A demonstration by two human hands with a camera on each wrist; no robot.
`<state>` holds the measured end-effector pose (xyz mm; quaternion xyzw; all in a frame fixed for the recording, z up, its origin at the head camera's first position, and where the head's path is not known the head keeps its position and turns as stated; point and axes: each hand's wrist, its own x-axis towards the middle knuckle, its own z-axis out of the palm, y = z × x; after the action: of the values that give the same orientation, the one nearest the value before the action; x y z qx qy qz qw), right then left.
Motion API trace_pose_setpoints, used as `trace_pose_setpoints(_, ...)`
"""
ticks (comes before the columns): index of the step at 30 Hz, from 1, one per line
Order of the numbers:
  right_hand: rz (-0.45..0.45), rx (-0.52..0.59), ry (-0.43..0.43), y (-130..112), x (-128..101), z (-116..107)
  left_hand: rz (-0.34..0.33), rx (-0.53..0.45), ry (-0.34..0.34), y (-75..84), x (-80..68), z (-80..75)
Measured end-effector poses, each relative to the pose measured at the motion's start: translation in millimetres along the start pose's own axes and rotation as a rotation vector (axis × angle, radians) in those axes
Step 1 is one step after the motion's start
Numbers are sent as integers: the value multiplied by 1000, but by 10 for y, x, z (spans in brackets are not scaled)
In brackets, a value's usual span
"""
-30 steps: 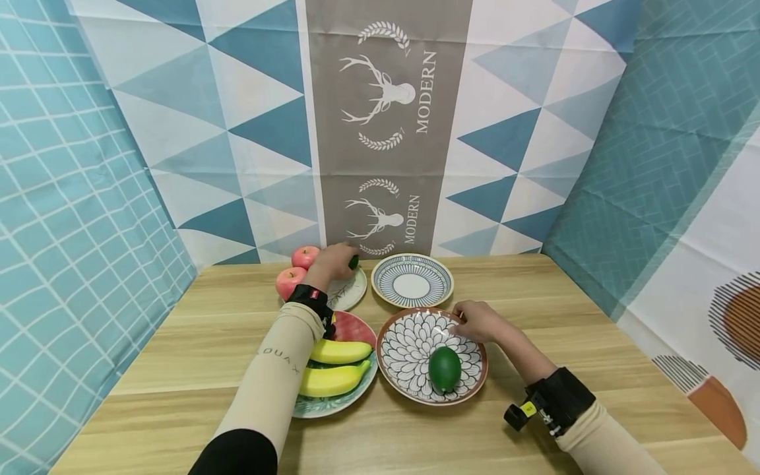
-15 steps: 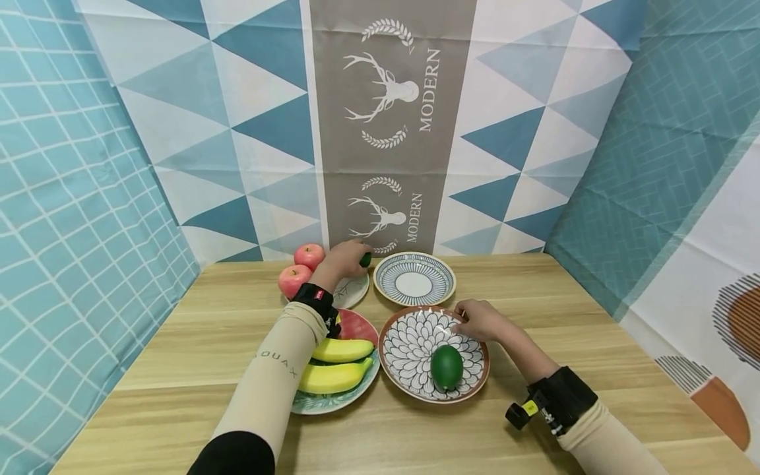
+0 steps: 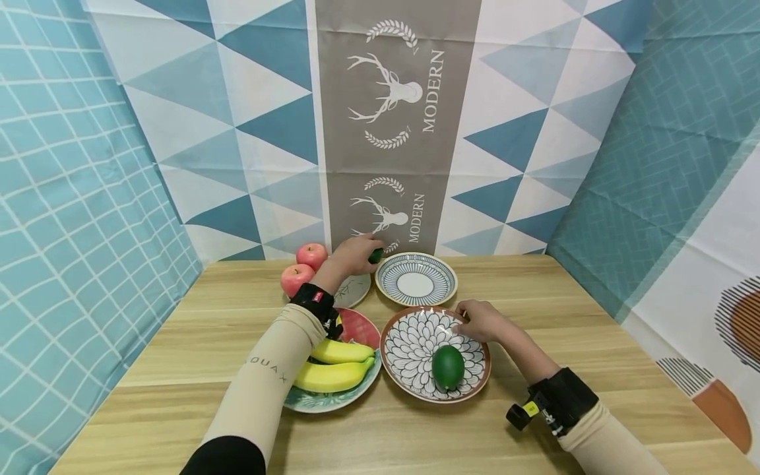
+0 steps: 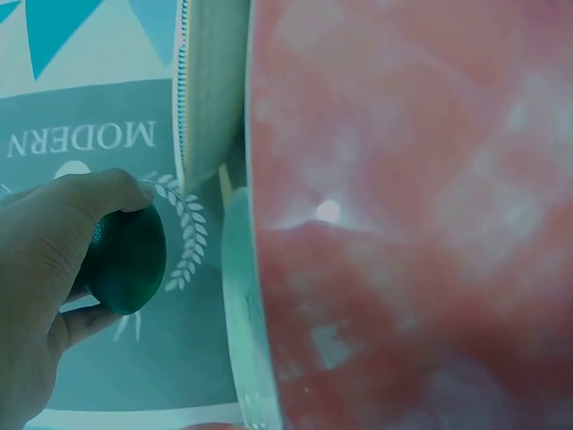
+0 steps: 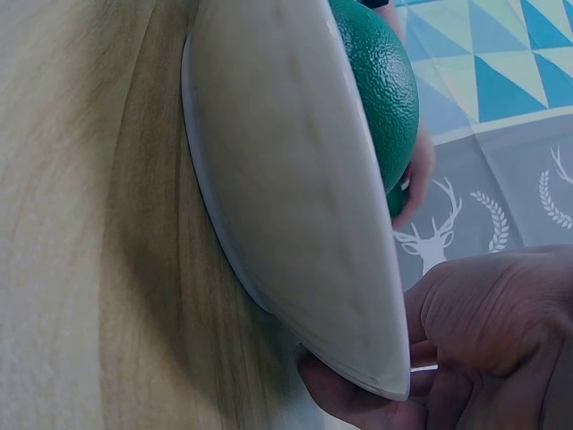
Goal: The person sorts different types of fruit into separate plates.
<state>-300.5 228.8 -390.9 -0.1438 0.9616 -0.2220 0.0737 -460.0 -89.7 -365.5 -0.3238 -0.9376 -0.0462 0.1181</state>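
My left hand (image 3: 351,256) holds a dark green oval fruit (image 3: 376,256) above the back of the table, between the small white plate (image 3: 354,290) and the blue-striped plate (image 3: 412,285). In the left wrist view, thumb and fingers curl round this fruit (image 4: 132,260). With my right hand (image 3: 483,321) I pinch the far right rim of a brown-rimmed bowl (image 3: 406,353) with a petal pattern. The right wrist view has fingers beneath the bowl's rim (image 5: 291,197) and the hand (image 5: 501,327) at its edge. Inside that bowl lies another green oval fruit (image 3: 448,368), bumpy-skinned.
Two bananas (image 3: 334,376) lie on a red and green plate (image 3: 332,402), partly covered by my left forearm. At the back left, two apples (image 3: 297,280) sit at the small white plate. A patterned cloth (image 3: 392,132) hangs behind the wooden table (image 3: 166,369).
My left hand has moved right with the green oval fruit, from over the small white plate toward the blue-striped plate. The right hand stays at the bowl's rim.
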Motion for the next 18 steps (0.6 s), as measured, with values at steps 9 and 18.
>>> trace_pose_setpoints(9, 1, 2, 5, 18, -13, -3, 65, 28, -5, 208, 8, -111)
trace_pose_setpoints(18, -3, 2, 4, 13, 3, 7, 125, 38, 6, 343, -61, -205)
